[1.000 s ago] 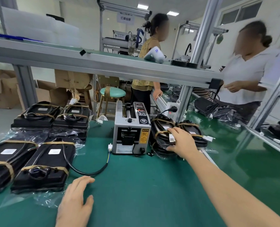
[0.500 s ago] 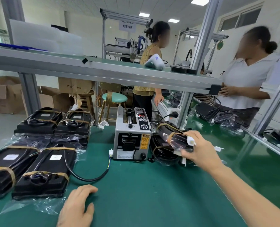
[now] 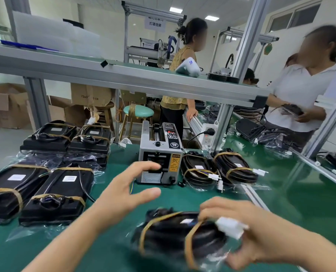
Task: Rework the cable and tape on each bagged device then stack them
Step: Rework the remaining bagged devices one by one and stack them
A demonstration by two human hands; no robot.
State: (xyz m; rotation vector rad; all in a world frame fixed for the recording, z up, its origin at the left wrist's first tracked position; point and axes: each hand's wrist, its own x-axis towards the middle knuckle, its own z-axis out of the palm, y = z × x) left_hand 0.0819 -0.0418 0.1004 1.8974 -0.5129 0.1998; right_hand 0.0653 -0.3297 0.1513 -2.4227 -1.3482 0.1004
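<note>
At the lower centre of the frame, a black bagged device wrapped in clear plastic and banded with brown tape sits low over the green counter; motion blur hides whether it touches the surface. The right hand, at lower right, has its grip closed around the device's right end, fingers curled over the top beside a white cable connector. The left hand reaches in from the lower left, above the device and apart from it, fingers spread and its grip open, holding nothing. Just beyond that hand, at the centre of the frame, stands a grey tape dispenser machine. To the machine's right lie two more taped bagged units side by side, with white plugs at their near ends. At the left of the frame, four flat black units in plastic lie in two rows. A metal shelf crosses the upper part of the frame. Behind it, two people stand at upper centre and upper right; the one at the right holds a dark object.
</note>
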